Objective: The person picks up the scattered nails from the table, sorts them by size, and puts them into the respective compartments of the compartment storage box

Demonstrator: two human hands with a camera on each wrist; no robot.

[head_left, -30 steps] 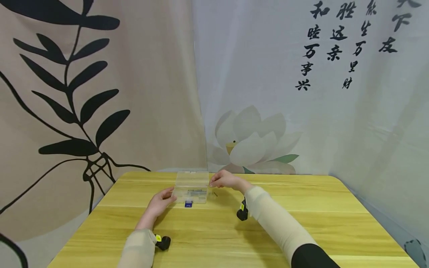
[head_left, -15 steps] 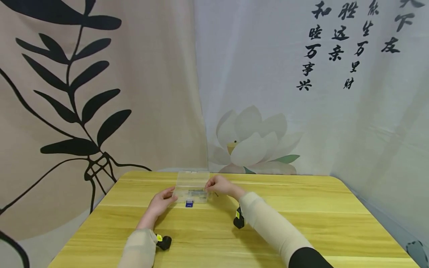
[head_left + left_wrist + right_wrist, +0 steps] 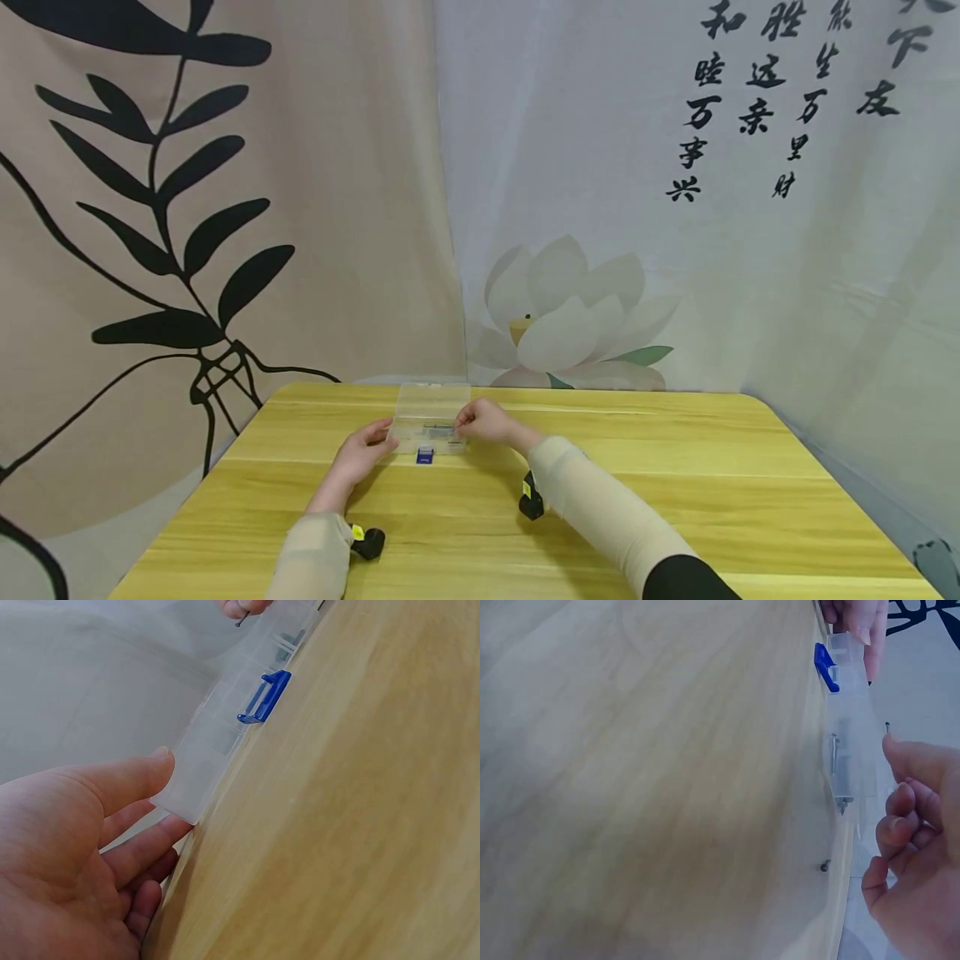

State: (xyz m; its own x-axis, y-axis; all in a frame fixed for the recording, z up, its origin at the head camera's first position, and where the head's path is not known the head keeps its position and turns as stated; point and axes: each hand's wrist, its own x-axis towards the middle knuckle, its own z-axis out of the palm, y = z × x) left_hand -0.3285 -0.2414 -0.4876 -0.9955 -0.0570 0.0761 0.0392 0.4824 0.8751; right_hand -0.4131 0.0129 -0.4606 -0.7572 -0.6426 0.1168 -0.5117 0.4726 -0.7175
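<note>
A clear plastic storage box [image 3: 405, 433] stands with its lid [image 3: 431, 400] raised and a blue latch [image 3: 271, 697] on its front. My left hand [image 3: 363, 450] grips the box's left end, thumb on the near side and fingers at the end and underneath. My right hand [image 3: 486, 419] is over the box's right part. Between its thumb and forefinger it pinches a small dark screw [image 3: 241, 620], head pointing down in the left wrist view. Several thin metal screws [image 3: 835, 750] lie inside the box, seen through its wall.
One loose screw [image 3: 825, 865] lies on the wooden table [image 3: 450, 533], just right of the box. Behind the table's far edge hangs a printed curtain [image 3: 360, 208]. Black wrist cameras [image 3: 367, 543] are strapped at both sleeves.
My right hand has moved left, from beside the box's right end to over its compartments, with the screw in its fingers. My left hand has stayed on the box.
</note>
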